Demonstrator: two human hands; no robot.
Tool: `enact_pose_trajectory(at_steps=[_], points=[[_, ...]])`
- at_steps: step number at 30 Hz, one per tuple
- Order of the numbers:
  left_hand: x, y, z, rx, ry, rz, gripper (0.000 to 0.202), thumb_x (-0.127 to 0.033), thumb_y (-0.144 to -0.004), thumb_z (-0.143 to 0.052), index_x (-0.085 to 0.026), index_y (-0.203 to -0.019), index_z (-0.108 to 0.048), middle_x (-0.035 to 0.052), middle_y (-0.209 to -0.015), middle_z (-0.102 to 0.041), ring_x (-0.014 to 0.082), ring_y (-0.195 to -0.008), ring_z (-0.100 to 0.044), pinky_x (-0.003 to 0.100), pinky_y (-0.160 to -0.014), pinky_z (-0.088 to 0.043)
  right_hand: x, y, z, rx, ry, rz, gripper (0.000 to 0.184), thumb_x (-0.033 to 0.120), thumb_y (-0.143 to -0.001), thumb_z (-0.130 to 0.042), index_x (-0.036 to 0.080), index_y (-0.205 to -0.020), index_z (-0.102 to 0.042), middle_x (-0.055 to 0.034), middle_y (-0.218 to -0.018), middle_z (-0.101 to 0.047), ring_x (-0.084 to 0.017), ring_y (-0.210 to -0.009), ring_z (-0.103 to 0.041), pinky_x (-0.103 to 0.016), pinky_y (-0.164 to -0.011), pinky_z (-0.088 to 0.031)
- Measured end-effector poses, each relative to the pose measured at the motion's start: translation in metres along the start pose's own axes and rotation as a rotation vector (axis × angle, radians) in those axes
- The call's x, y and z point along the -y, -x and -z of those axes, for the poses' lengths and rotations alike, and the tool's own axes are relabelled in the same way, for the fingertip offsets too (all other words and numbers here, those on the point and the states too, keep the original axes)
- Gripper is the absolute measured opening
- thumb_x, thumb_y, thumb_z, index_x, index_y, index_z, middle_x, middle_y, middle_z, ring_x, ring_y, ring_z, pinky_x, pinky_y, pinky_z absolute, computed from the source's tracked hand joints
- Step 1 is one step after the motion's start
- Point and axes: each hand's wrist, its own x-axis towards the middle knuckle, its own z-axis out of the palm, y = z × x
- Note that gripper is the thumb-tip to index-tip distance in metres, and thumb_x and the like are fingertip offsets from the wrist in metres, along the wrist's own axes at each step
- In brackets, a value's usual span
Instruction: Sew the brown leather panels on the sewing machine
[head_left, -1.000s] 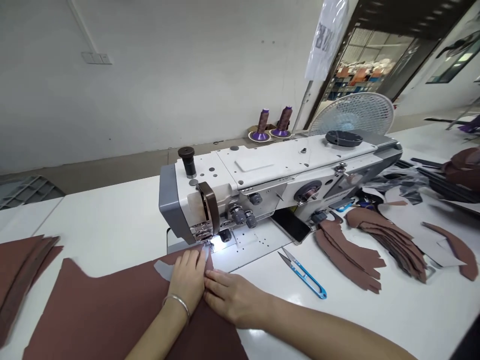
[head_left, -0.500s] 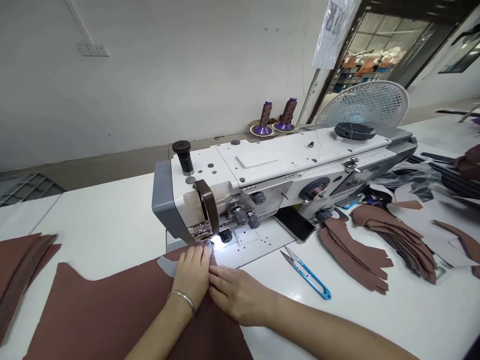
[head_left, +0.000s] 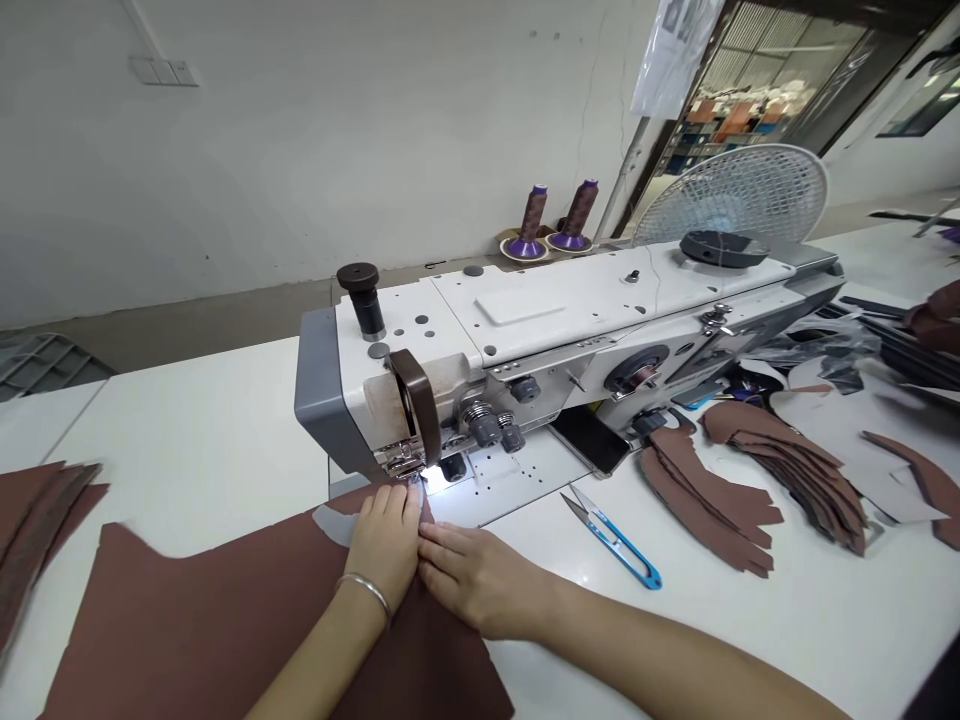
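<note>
A large brown fabric piece (head_left: 210, 620) lies on the white table (head_left: 202, 440), its far corner under the presser foot of a white industrial sewing machine (head_left: 540, 330). My left hand (head_left: 386, 545), a silver bangle at its wrist, lies flat on the fabric with the fingertips right at the needle. My right hand (head_left: 480, 580) rests beside it, fingers stretched out and pressing the fabric's edge. A small grey patch (head_left: 330, 522) shows on the fabric just left of my left hand.
Blue thread snips (head_left: 615, 545) lie right of the machine bed, a dark phone (head_left: 596, 440) behind them. Stacks of cut brown pieces (head_left: 750, 480) fill the right side, another stack (head_left: 37, 520) lies at far left. Two thread cones (head_left: 555, 220) and a fan (head_left: 742, 195) stand behind.
The view has drifted slightly, so the machine sits a little higher and further left in the picture. Both hands stay on the fabric at the needle, hardly moved.
</note>
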Motion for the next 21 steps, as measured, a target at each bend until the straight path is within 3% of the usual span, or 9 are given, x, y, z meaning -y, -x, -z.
enact_pose_trajectory(at_steps=[5,11,21], points=[[0.001,0.001,0.001,-0.045,-0.018,-0.023,0.028,-0.003,-0.077,-0.051,-0.008,-0.101,-0.066,0.0087,-0.082,-0.059,0.0223,-0.074,-0.050,0.033,-0.064,-0.044,-0.003,0.000,0.000,-0.016,0.016,0.005,0.026,0.012,-0.094,-0.041,0.002,-0.096,-0.064,-0.0169,-0.101,-0.067,-0.025,-0.103,-0.061,-0.036,-0.096,-0.049],[-0.002,0.012,0.007,-0.087,-0.039,-0.096,0.028,-0.004,-0.076,-0.051,-0.005,-0.101,-0.065,0.0084,-0.078,-0.056,0.0219,-0.070,-0.048,0.033,-0.060,-0.043,0.006,0.006,-0.002,0.075,0.034,0.001,0.019,0.013,-0.094,-0.043,0.007,-0.092,-0.061,-0.0184,-0.098,-0.066,-0.022,-0.096,-0.062,-0.037,-0.091,-0.050],[0.003,0.007,0.002,-0.129,-0.037,-0.143,0.030,-0.002,-0.077,-0.048,-0.003,-0.102,-0.064,0.0096,-0.080,-0.056,0.0211,-0.070,-0.047,0.033,-0.062,-0.044,0.007,0.002,-0.005,0.027,0.092,-0.013,0.021,0.012,-0.091,-0.044,0.003,-0.090,-0.064,-0.0190,-0.093,-0.065,-0.027,-0.094,-0.061,-0.040,-0.088,-0.049]])
